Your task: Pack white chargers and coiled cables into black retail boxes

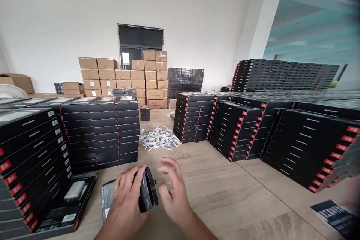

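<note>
My left hand (126, 198) is wrapped over a black cardboard box (146, 191) standing on edge on the table, its end flap with a hang tab tilted out to the right. Part of the box's printed grey side shows left of my fingers. To the right of the flap, my right hand (174, 191) is held with fingers apart and curved, touching nothing. At the lower left lies an open black box (63, 213) with a white charger-like block (75, 190) in its tray. What is inside the box under my left hand is hidden.
Tall stacks of black boxes rise on the left (95, 135) and on the right (236, 127). A heap of white cables (160, 138) lies ahead on the wooden table (219, 195). Brown cartons (123, 78) are piled by the wall. A dark printed card (334, 215) is at lower right.
</note>
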`<state>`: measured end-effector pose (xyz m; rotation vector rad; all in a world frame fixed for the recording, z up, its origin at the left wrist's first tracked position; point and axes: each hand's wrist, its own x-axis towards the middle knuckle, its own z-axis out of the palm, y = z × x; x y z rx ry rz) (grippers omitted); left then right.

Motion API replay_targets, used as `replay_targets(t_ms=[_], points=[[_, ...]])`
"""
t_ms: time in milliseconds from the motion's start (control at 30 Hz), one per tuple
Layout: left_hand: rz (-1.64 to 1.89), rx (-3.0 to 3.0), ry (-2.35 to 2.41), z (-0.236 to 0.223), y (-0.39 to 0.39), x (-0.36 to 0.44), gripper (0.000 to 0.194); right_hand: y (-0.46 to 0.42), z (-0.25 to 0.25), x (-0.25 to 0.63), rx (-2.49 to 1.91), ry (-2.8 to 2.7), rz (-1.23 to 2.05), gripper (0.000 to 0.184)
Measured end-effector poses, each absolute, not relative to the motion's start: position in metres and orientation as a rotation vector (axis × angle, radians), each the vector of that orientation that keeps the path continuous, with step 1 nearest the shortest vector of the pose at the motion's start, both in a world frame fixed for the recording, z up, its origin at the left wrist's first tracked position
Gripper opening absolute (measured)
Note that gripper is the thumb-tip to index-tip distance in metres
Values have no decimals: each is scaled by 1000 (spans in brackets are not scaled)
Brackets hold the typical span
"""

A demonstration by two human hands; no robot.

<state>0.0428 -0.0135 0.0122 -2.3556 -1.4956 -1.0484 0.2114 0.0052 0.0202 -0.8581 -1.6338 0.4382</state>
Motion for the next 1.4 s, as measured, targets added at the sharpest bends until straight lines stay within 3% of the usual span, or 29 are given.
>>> replay_targets(t_ms=[67,167,300,400,600,767,933,1033,1200,1400], points=[[-1048,-2292,-1494,11,-13,46,88,-1,27,210,-850,-1829,240,27],[-1069,-2192,-1500,11,-13,51,84,-1,27,207,-1012,-1910,240,21],[-1022,-2202,-1506,11,-15,56,85,8,14,204,-1107,-1826,651,25],[-987,-2238,-1511,13,-17,60,83,14,8,205,-1031,-1646,921,17],[-916,-2174,-1700,11,-16,55,70,39,16,240,-956,-1011,1236,32],[-760,-2030,-1910,-5,-5,32,66,60,13,280,-1073,-1004,1177,33],[-1064,-2255,-1748,-11,-5,36,63,59,-2,278,-1223,-1343,1153,36],[-1154,-2663,-1514,-16,-10,55,61,66,-11,270,-1344,-1505,938,32],[-942,-3063,-1312,-38,-3,76,55,112,-16,271,-1617,-1577,504,30],[-1397,-3037,-1472,-61,8,88,37,171,-17,260,-1819,-1701,313,33]])
